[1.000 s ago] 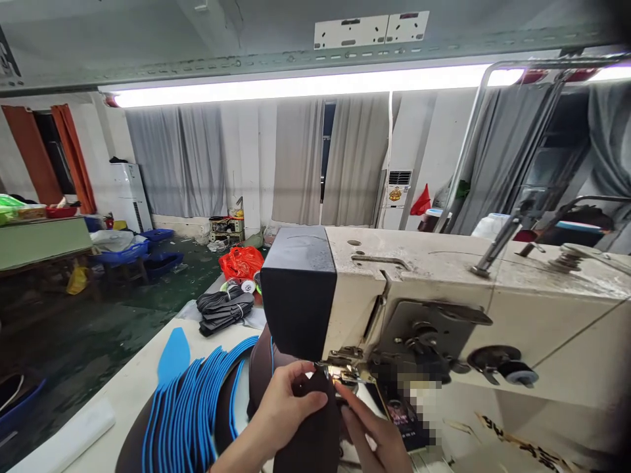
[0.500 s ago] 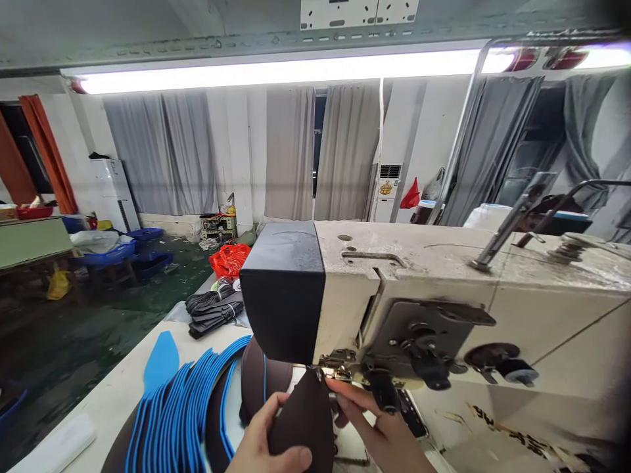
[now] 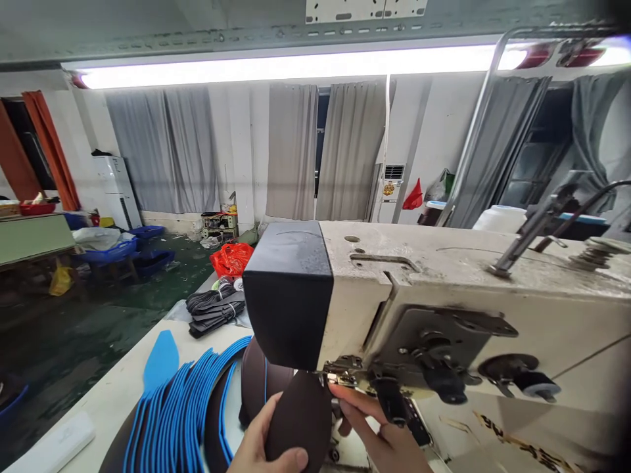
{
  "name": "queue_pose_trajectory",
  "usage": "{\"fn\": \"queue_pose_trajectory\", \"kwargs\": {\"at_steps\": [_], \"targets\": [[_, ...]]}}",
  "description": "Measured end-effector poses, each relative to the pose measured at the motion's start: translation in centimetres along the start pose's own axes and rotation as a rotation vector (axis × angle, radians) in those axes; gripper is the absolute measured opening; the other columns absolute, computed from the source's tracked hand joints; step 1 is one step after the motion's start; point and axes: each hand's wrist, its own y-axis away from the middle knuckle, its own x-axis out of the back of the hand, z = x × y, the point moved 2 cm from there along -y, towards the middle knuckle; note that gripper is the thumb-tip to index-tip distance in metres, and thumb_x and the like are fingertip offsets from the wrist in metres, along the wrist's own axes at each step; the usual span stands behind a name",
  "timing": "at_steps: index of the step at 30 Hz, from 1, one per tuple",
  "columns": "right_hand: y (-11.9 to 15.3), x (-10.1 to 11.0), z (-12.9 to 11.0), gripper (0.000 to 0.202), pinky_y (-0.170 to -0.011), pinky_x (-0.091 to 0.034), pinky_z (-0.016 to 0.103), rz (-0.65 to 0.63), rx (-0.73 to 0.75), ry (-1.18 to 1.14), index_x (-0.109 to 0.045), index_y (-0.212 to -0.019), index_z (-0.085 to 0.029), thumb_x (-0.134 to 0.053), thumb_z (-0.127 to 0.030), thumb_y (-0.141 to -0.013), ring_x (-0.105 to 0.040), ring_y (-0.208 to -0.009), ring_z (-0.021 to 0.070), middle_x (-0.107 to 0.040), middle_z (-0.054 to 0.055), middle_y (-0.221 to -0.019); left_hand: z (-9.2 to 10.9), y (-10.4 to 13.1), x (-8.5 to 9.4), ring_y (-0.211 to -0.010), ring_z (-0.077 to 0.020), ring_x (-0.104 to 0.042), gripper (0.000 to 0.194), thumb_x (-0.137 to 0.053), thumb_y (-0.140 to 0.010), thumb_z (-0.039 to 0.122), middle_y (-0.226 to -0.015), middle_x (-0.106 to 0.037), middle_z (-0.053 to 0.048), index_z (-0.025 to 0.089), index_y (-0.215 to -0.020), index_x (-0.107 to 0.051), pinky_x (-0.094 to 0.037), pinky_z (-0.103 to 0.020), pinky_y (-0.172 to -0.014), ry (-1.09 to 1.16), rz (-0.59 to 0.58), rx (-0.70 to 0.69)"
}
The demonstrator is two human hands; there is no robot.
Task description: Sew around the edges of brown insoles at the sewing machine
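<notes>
My left hand (image 3: 269, 441) grips a dark brown, leaf-shaped fabric panel (image 3: 300, 420), thumb in front and fingers behind. The panel's upper end sits under the head of a cream sewing machine (image 3: 365, 289), beside the presser foot (image 3: 340, 379). My right hand (image 3: 377, 427) is at the panel's right edge, just below the foot. Its index finger and thumb are drawn together near the needle area; what lies between them is hidden. Left of the panel, a fanned stack of dark pieces with blue edges (image 3: 172, 414) lies on the table.
More brown panels (image 3: 256, 381) stand behind my left hand. Bundled dark strips (image 3: 215, 309) and a red plastic bag (image 3: 231, 260) lie at the table's far end. A white block (image 3: 64, 447) is at the near left. A lit tube lamp (image 3: 296, 66) hangs above the machine.
The panel has turned under the machine head, its pointed top now looking rounder, and my left hand has shifted slightly left with it. The machine appears a little farther right in view.
</notes>
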Motion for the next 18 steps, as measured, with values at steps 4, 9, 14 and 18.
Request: {"fn": "queue_pose_trajectory", "kwargs": {"at_steps": [4,9,14,18], "targets": [[0.6,-0.6,1.3,0.049,-0.054,-0.059,0.025,0.125,-0.079,0.013,-0.077,-0.102,-0.029,-0.048,-0.065,-0.085,-0.071,-0.053,0.0201,-0.074,0.003,-0.058,0.1,-1.2,-0.3,-0.097,-0.0300,-0.067,0.066,-0.086,-0.050,0.042,-0.110,-0.072,-0.007,0.023,-0.109,-0.065,-0.050,-0.040,-0.091,0.022,-0.014,-0.061],[1.0,-1.5,1.5,0.056,-0.042,-0.053,0.025,0.192,-0.157,-0.043,-0.077,-0.101,-0.026,-0.049,-0.070,-0.082,-0.068,-0.048,0.0203,-0.075,0.004,-0.061,-3.2,-3.0,0.3,-0.108,-0.0319,-0.063,0.075,-0.086,-0.050,0.040,-0.112,-0.071,-0.011,0.021,-0.117,-0.058,-0.049,-0.036,-0.094,-0.039,0.204,-0.122],[0.4,-1.0,-0.4,0.048,-0.047,-0.055,0.024,0.183,-0.153,-0.139,-0.078,-0.099,-0.028,-0.053,-0.065,-0.082,-0.068,-0.049,0.0199,-0.074,0.001,-0.058,-5.5,-3.6,-0.2,-0.106,-0.0325,-0.065,0.084,-0.087,-0.048,0.045,-0.112,-0.069,-0.017,0.017,-0.119,-0.050,-0.052,-0.036,-0.091,0.036,0.329,-0.147],[0.0,-0.2,-1.3,0.043,-0.038,-0.051,0.019,0.104,-0.081,-0.112,-0.077,-0.102,-0.031,-0.052,-0.060,-0.086,-0.070,-0.051,0.0180,-0.076,0.000,-0.061,-4.3,-2.7,-2.2,-0.093,-0.0327,-0.069,0.069,-0.083,-0.053,0.051,-0.095,-0.074,-0.012,0.020,-0.108,-0.056,-0.056,-0.039,-0.082,0.056,0.184,-0.175]]}}
